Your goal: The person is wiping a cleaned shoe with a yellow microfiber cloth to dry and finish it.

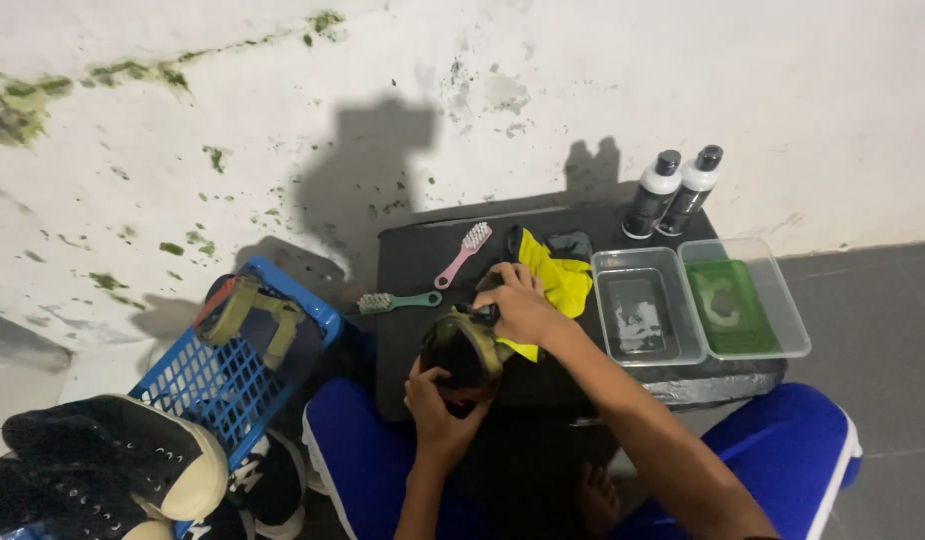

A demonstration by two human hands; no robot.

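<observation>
Gripping olive shoe (pixel 464 349) at table's (pixel 412 250) front edge: left hand (pixel 437 405) fingers wrapped under heel, right hand (pixel 522 305) fingers curled over top. Yellow cloth (pixel 557 275) beside, two brushes (pixel 462 253) near back-left corner.

Two brushes (pixel 422 280) left of cloth (pixel 557 280); two tubs (pixel 697 300) right; bottles (pixel 672 190) behind tubs.

I note hard light from behind me: sharp shadows on the white wall (pixel 582 80), mild edge distortion, focus adequate.
</observation>
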